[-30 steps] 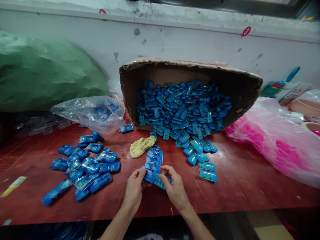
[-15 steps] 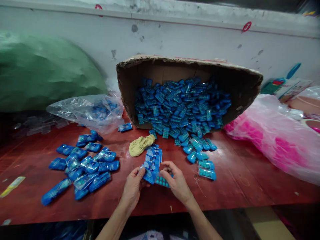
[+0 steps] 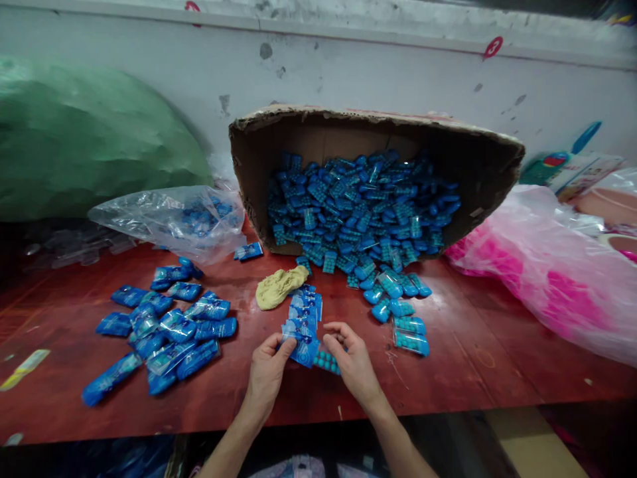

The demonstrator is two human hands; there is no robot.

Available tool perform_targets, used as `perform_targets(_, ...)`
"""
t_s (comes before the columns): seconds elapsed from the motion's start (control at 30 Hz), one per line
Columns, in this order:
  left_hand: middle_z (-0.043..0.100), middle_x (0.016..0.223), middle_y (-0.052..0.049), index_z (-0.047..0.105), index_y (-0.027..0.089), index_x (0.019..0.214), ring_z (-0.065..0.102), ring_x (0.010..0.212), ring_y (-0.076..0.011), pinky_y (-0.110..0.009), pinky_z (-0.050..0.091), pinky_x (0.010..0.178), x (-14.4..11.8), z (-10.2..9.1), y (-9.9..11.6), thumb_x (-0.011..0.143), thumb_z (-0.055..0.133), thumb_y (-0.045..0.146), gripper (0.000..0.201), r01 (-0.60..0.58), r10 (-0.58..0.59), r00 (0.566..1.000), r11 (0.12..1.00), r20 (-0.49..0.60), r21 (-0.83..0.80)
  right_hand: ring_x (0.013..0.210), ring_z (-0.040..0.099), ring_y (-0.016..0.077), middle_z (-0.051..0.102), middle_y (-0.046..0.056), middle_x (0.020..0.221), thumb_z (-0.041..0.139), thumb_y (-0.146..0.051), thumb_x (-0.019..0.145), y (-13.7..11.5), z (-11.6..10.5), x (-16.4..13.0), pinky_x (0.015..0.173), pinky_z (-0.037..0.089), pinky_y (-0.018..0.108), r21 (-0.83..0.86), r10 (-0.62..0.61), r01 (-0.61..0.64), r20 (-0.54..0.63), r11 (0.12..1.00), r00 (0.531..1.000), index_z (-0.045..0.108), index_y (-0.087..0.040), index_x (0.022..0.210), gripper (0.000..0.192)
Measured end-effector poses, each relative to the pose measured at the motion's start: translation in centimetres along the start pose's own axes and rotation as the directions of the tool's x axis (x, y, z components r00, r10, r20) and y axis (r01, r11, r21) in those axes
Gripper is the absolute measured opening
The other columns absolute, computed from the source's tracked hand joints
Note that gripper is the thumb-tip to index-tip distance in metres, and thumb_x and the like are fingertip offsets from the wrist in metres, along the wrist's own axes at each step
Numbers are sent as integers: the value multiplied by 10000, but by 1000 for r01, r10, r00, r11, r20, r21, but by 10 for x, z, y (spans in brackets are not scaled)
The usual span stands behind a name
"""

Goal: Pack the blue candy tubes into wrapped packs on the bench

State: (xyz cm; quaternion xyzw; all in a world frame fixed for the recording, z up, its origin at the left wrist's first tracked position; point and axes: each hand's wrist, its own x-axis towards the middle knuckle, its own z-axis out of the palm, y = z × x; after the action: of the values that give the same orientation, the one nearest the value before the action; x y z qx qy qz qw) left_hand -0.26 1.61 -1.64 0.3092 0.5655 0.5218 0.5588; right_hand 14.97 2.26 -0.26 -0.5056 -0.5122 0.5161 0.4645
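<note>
My left hand (image 3: 271,362) pinches a blue printed card (image 3: 303,352) between thumb and fingers, at the near end of a row of overlapping blue cards (image 3: 304,307) on the table. Close by on the right, my right hand (image 3: 354,362) has its fingers curled around the end of a small clear pack of teal beads (image 3: 327,362). The pack's other end shows beside the card; the fingers' exact grip is partly hidden. A crumpled yellowish lump (image 3: 281,288) sits at the far end of the card row.
A tipped cardboard box (image 3: 249,192) holds many bead packs (image 3: 358,206), several spilling onto the red table (image 3: 448,372). Blue packages (image 3: 174,332) lie heaped left. Clear (image 3: 149,212) and pink (image 3: 547,279) plastic bags flank the box; a green sack (image 3: 94,146) stands back left.
Both hands have shifted slightly right with the card and the bead pack. A small gap has opened between my right fingertips and the card. The piles look the same.
</note>
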Motion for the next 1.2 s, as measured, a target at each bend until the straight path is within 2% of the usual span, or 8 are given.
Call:
perform_targets(0.2,662,663,-10,611,155,804,582,533,-127,-228,467,480,-7,13,-3,595,711,337,295,202,-189,979,942,76,-267,672,556,150,582,39,774,461,-290,844,17,16,-11,619,460,250,-334,-253,184,-178,925,951,527,-171,1042,241)
perform_targets(0.33,673,691,-24,603,148,832,594,553,-114,-229,484,525,-8,13,-7,628,700,300,272,336,-291,940,874,177,-351,709,574,180,594,71,811,439,-276,853,26,30,-17,640,455,277,-483,-356,253,-134,838,925,536,-168,1013,216)
perform_targets(0.5,678,698,-22,609,146,798,609,603,-120,-244,501,584,-2,1,5,650,689,283,217,385,-331,921,848,204,-363,816,556,157,576,40,896,438,-222,845,1,22,-20,744,449,262,-194,-161,176,87,965,983,543,-201,1012,198)
perform_targets(0.6,676,703,-9,608,154,817,607,603,-116,-248,506,595,1,-2,12,656,686,272,214,359,-309,932,852,189,-380,879,538,155,557,28,980,529,-199,781,-8,9,-19,773,447,255,43,-84,75,298,996,951,568,-213,1015,237)
perform_targets(0.73,673,703,-5,611,162,818,614,607,-128,-260,507,587,-4,4,11,641,698,262,221,375,-309,924,848,225,-375,710,552,136,578,21,850,564,-254,760,3,9,-17,628,465,243,191,38,-76,191,979,981,567,-186,967,218)
perform_targets(0.9,687,786,-46,632,150,872,636,710,-142,-241,501,635,-9,4,11,709,639,259,197,459,-344,877,807,336,-372,811,547,163,569,14,876,637,-218,713,11,14,-16,743,459,277,44,-100,96,89,994,991,589,-224,998,288)
perform_targets(1.03,686,908,-95,620,148,989,648,791,-190,-281,501,671,-7,-5,17,738,603,221,262,530,-339,795,792,503,-304,1013,506,189,518,6,1083,755,-178,578,4,3,-9,919,387,318,42,-103,97,185,994,977,509,-305,1169,653)
perform_targets(1.2,703,862,-117,644,122,944,650,839,-218,-310,478,780,-6,-10,16,701,641,213,259,555,-297,736,779,608,-291,1133,448,241,469,34,1228,794,-276,532,1,-1,-4,920,395,355,201,-80,-8,425,980,902,472,-308,1226,765)
